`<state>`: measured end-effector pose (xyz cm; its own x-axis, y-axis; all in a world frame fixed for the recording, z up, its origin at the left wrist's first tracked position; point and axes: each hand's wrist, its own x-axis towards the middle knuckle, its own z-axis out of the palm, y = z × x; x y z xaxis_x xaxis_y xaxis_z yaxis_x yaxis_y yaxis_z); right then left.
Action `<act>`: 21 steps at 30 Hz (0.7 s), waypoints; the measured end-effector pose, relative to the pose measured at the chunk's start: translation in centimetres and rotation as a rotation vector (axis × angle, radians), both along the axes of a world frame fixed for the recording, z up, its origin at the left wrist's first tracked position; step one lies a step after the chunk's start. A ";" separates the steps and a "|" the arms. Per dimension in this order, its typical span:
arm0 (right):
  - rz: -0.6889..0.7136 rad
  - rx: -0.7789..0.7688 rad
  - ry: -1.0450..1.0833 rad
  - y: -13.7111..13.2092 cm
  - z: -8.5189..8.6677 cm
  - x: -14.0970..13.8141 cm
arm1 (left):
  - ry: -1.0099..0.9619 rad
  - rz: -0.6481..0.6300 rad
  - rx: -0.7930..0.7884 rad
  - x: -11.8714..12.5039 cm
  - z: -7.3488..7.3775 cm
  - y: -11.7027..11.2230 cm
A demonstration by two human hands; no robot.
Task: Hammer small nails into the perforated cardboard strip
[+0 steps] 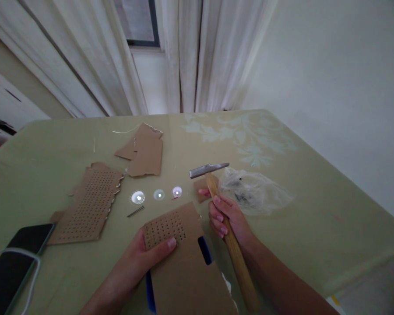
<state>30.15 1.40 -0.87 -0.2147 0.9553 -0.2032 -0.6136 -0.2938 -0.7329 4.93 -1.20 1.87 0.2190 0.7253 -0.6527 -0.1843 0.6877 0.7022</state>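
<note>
The hammer (233, 249) slants away and leftward, metal head (210, 169) farthest.

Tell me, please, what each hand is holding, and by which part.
The right hand holds the hammer by the upper part of its wooden handle. The left hand holds the nearest cardboard piece by its left edge, thumb on top.

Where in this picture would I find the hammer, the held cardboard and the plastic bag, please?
Hammer (233, 245): head view, on its wooden handle.
Held cardboard (185, 267): head view, on its plain brown face.
Plastic bag (262, 192): head view, on its see-through film.
</note>
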 end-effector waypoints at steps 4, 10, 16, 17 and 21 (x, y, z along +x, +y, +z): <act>0.000 -0.009 -0.005 0.1 -0.2 -0.2 | -0.023 -0.028 0.004 -0.1 0.0 0.0; -0.002 -0.012 -0.016 -0.1 0.0 -0.3 | -0.025 -0.012 0.009 -0.1 -0.3 -0.1; -0.006 -0.014 -0.032 -0.1 -0.2 -0.2 | -0.040 0.002 -0.022 -0.1 -0.2 -0.2; -0.007 -0.016 -0.034 -0.1 -0.2 -0.2 | -0.044 -0.003 -0.028 -0.1 -0.2 -0.2; -0.008 -0.020 -0.041 -0.2 -0.2 -0.2 | -0.055 -0.019 -0.014 0.0 -0.2 -0.4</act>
<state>29.93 1.18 -1.10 -0.1979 0.9527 -0.2308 -0.5860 -0.3037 -0.7512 4.90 -1.60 1.66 0.2688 0.7117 -0.6490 -0.2094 0.7008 0.6819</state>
